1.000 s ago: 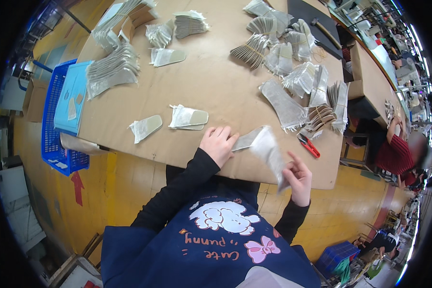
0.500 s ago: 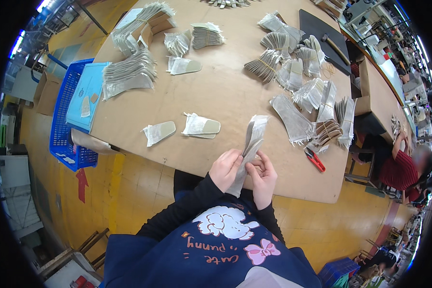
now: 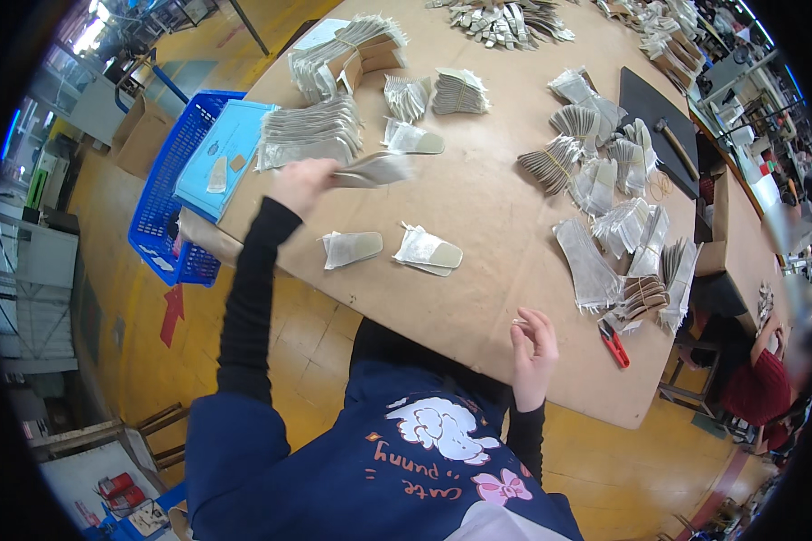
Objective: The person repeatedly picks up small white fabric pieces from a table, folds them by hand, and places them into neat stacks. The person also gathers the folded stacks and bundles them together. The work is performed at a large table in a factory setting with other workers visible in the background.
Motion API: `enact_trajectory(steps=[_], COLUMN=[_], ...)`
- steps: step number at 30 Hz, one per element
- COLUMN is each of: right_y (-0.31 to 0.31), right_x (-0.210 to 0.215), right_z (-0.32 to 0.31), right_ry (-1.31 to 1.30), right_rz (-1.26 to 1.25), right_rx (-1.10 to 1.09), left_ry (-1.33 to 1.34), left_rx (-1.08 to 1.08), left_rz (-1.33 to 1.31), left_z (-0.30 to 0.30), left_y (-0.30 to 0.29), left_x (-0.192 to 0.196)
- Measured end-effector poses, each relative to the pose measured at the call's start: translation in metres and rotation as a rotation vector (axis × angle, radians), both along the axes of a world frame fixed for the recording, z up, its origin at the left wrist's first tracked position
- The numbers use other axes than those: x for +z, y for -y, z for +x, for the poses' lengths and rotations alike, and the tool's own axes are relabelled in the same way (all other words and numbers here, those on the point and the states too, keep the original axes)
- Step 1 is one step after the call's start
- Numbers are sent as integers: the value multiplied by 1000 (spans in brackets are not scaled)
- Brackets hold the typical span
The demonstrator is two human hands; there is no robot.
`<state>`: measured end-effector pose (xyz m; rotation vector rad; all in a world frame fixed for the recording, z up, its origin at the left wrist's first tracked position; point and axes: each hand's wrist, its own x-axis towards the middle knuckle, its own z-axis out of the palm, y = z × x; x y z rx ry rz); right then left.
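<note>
My left hand [image 3: 299, 183] is stretched out to the left over the brown table [image 3: 487, 194] and grips a flat bundle of grey insole pieces [image 3: 374, 169]. That bundle hangs just below a big stack of the same pieces [image 3: 309, 133]. My right hand [image 3: 534, 343] hovers at the table's near edge, fingers loosely curled, with something tiny pinched at the fingertips that I cannot make out. Two small piles of insole pieces [image 3: 350, 248] [image 3: 429, 252] lie between my hands.
Several more bundles of insole pieces [image 3: 604, 225] cover the right and far parts of the table. Red-handled cutters [image 3: 614, 343] lie near my right hand. A blue basket [image 3: 167, 207] with a light blue box [image 3: 226, 158] stands at the left. Another person in red [image 3: 753, 379] sits at the right.
My hands were together holding the bundle near my chest. Now the left hand has carried it out to the far left, and the right hand has let go and stayed by the table edge.
</note>
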<state>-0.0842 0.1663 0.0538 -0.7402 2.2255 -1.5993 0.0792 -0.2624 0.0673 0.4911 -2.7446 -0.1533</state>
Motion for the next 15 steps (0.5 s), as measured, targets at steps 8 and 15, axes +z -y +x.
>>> enact_trajectory(steps=[8,15], right_y=[-16,-18], right_x=[14,54], right_z=[-17,-60], right_ry=[-94,-450], right_rz=[54,46], right_rx=[-108,-155], left_ry=[146,-107], left_rx=[263,313], left_rz=[-33,-176], left_z=[20,11], left_y=[133,105], left_x=[-70,-70])
